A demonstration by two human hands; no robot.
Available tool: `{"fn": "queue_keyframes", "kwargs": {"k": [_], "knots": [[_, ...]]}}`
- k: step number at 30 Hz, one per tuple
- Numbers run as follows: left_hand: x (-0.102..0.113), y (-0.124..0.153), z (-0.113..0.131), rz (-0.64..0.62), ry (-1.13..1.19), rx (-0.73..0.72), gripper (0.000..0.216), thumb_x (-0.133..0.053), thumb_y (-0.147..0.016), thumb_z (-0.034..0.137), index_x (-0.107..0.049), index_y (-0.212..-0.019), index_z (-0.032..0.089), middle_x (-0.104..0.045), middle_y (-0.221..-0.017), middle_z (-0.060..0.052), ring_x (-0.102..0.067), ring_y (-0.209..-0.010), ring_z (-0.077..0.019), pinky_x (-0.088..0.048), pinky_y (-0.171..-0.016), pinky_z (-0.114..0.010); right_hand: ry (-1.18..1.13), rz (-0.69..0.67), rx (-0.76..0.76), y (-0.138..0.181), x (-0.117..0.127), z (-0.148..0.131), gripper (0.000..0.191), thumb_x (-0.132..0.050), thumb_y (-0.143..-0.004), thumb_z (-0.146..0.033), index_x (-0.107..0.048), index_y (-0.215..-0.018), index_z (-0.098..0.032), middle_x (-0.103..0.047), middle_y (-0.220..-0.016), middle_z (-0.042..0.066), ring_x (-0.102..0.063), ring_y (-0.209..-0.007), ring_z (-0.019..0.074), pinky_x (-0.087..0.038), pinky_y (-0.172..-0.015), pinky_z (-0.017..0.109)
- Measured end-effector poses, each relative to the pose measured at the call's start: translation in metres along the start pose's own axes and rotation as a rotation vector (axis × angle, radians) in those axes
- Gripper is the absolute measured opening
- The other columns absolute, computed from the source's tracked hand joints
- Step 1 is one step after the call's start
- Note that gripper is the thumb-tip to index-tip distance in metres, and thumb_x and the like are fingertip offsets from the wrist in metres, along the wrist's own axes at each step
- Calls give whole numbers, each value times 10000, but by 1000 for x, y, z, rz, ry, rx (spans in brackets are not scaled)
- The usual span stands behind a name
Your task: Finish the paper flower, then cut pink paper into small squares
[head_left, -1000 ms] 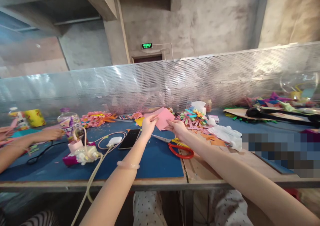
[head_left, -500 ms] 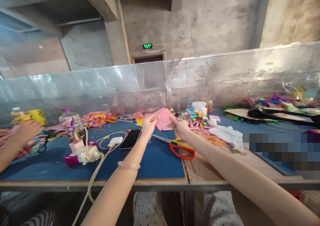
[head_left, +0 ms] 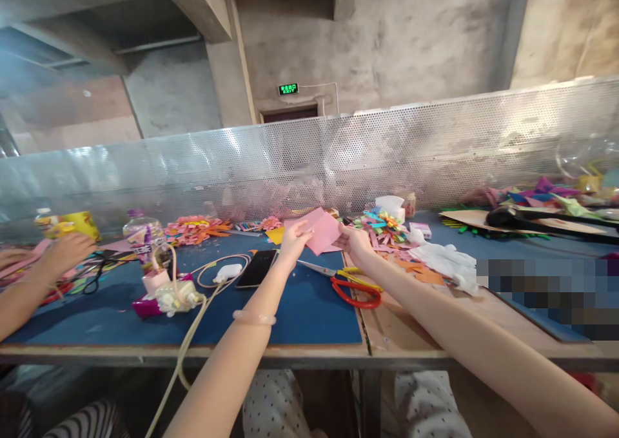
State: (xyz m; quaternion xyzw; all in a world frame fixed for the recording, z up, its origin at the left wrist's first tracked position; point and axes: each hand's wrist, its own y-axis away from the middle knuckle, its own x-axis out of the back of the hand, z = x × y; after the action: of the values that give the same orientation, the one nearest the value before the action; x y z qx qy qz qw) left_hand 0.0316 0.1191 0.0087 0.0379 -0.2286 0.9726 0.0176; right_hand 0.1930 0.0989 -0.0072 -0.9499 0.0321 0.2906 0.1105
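1. Head view, hands: the left hand [head_left: 294, 241] grips the left side of a sheet of pink paper [head_left: 324, 233]; the right hand [head_left: 358, 246] pinches its right corner.
2. Head view, pink paper: at centre frame, raised over the table, one corner pointing down.
3. Head view, near edge: the table edge [head_left: 309, 362] crosses the lower frame; both forearms reach over it. Blue surface [head_left: 314, 322] shows between the forearms, up to the scissors [head_left: 362, 294], whose handles overlap a seam in the tabletop.
4. Head view, left: a phone [head_left: 254, 270] lies just beside the left wrist; a cable [head_left: 184, 341] drops over the near edge. Another person's hand [head_left: 72, 252] is well apart, at far left.
5. Head view, right and back: crumpled white plastic [head_left: 445, 262] lies beyond the right forearm; a perforated metal screen [head_left: 271, 160] bounds the back.
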Motion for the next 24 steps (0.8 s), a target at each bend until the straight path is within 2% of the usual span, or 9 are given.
{"fn": "queue_keyframes", "kwargs": {"k": [3,6,11,15,24], "knots": [[1,1,-1,-20,-21,144,298,-682,-627,225,-662,-909,135,-695,-849,-94,-642,-770,-198,-505,-664,-290,21,-4,12,-2,3,0,123,-530,-832,-182,-609,-769,-112,-695,-706,85,-660,-614,175,-553,-643,323],[2,-2,-6,-31,8,207,223,-679,-611,237,-656,-811,141,-682,-802,-80,-628,-703,-178,-497,-599,-271,42,-78,-21,-2,4,3,147,-561,-828,-238,-620,-813,-105,-701,-763,103,-663,-631,165,-551,-640,294],[3,-8,-15,-35,90,178,253,-670,-603,241,-643,-831,135,-671,-812,-80,-622,-711,-174,-506,-625,-289,173,-202,-132,5,1,10,135,-638,-773,-218,-635,-739,-88,-696,-694,107,-657,-596,157,-557,-611,265],[1,-8,-15,-42,113,161,284,-687,-591,258,-641,-842,132,-668,-798,-80,-622,-705,-176,-508,-633,-298,224,-177,-106,7,-1,13,140,-684,-727,-197,-624,-646,-100,-675,-590,86,-644,-529,160,-557,-548,254],[1,-6,-12,5,117,152,256,-666,-587,226,-647,-827,139,-671,-810,-76,-621,-720,-179,-510,-609,-289,208,-186,-128,6,-1,17,141,-686,-722,-184,-617,-629,-103,-674,-591,82,-647,-546,153,-562,-564,251]]}}
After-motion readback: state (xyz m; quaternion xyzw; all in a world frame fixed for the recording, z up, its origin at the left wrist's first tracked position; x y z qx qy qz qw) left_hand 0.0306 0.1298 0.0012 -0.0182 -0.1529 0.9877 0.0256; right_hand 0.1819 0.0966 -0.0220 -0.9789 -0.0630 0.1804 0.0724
